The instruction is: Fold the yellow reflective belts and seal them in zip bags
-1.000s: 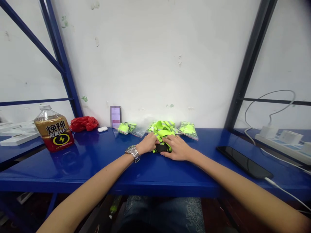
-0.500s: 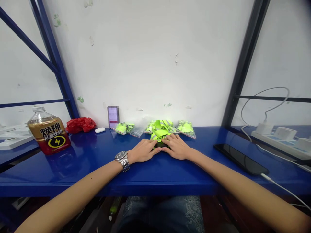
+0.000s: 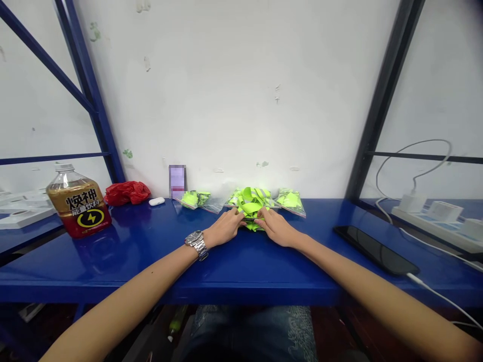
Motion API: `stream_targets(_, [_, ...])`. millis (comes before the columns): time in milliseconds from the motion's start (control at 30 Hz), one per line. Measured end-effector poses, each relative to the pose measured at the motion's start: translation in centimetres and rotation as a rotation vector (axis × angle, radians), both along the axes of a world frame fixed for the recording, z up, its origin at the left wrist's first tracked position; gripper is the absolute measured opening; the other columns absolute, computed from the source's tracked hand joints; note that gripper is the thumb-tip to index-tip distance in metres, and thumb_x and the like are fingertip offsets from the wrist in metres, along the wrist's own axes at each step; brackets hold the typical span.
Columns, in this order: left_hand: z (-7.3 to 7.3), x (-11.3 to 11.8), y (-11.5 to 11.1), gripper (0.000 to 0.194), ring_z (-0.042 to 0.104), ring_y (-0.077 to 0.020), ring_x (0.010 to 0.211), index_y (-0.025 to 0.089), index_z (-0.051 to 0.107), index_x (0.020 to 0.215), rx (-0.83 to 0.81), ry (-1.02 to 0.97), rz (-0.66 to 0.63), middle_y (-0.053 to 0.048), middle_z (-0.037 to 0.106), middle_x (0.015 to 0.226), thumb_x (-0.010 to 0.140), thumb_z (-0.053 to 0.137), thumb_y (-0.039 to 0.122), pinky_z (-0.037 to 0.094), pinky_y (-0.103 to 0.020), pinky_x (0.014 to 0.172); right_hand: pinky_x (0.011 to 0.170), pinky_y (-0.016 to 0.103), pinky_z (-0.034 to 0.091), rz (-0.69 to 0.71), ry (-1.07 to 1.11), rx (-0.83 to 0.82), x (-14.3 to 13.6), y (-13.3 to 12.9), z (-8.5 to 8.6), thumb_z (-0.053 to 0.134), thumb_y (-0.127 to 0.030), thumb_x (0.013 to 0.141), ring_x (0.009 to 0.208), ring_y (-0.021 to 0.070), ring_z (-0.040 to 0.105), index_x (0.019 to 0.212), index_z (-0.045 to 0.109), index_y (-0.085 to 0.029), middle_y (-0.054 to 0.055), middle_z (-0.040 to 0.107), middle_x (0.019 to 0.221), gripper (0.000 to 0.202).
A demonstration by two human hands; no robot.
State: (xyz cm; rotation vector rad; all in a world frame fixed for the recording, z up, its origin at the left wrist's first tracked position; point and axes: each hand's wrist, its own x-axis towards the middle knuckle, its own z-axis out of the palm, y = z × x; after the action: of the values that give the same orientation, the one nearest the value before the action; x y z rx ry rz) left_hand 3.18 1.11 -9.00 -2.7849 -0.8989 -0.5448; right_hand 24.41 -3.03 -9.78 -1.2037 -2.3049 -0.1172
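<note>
A bundle of fluorescent yellow-green reflective straps (image 3: 250,201) with grey bands and a dark part lies on the blue table, between my two hands. From the left, my left hand (image 3: 225,226) pinches its near edge, fingers curled and partly hidden. My right hand (image 3: 278,227) grips the opposite side the same way, with thumb and fingers closed on the strap. Further back, a clear plastic bag of the same material (image 3: 290,199) sits to the right. Another such bag (image 3: 195,198) lies to the left, its clear plastic spread beside it.
At the left stand a large drink bottle (image 3: 80,203) and a red plastic bag (image 3: 127,193). A small white case (image 3: 156,201) lies near a phone (image 3: 177,181) leaning on the wall. To the right are a black phone (image 3: 375,249) on a cable and a power strip (image 3: 437,226).
My hands have gone from lying flat over the near part of the bundle to pinching it at both sides. More green strap shows between them, and the view has shifted slightly.
</note>
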Motion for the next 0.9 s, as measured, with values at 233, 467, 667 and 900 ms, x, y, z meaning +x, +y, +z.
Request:
stream_targets(233, [-0.2, -0.1, 0.1, 0.018, 0.052, -0.0205, 0.085, 0.014, 0.057, 0.097, 0.029, 0.005, -0.017, -0.009, 0.056, 0.092, 0.093, 0.04, 0.016, 0.043, -0.032, 0.077, 0.077, 0.032, 0.042, 0.085, 0.031, 0.036, 0.8, -0.2, -0.1, 0.045, -0.044, 0.093, 0.087, 0.0207, 0.052, 0.094, 0.053, -0.018, 0.008, 0.056, 0.092, 0.027])
stream_targets(467, [0.1, -0.2, 0.0, 0.016, 0.057, -0.0225, 0.088, 0.017, 0.052, 0.099, -0.005, 0.011, 0.041, -0.01, 0.061, 0.096, 0.09, 0.039, 0.014, 0.042, -0.031, 0.073, 0.067, 0.03, 0.039, 0.042, -0.094, 0.131, 1.5, 1.0, -0.5, 0.049, -0.032, 0.092, 0.079, 0.0211, 0.055, 0.093, 0.056, -0.015, 0.01, 0.059, 0.087, 0.018])
stream_targets(667, [0.6, 0.0, -0.7, 0.021, 0.06, -0.0238, 0.082, 0.017, 0.046, 0.106, -0.03, -0.03, 0.103, -0.009, 0.066, 0.092, 0.086, 0.042, 0.012, 0.04, -0.028, 0.065, 0.057, 0.026, 0.033, -0.024, 0.04, 0.003, 0.6, 0.7, -0.1, 0.045, -0.025, 0.091, 0.059, 0.016, 0.052, 0.074, 0.057, -0.016, 0.004, 0.058, 0.064, 0.022])
stream_targets(900, [1.2, 0.8, 0.2, 0.029, 0.059, -0.0263, 0.088, 0.014, 0.051, 0.111, -0.176, -0.04, 0.235, -0.011, 0.067, 0.094, 0.083, 0.047, 0.011, 0.042, -0.031, 0.071, 0.051, 0.025, 0.029, -0.182, 0.166, -0.146, -0.3, 0.7, 0.6, 0.05, -0.038, 0.086, 0.048, 0.0141, 0.047, 0.056, 0.045, -0.019, -0.001, 0.045, 0.049, 0.036])
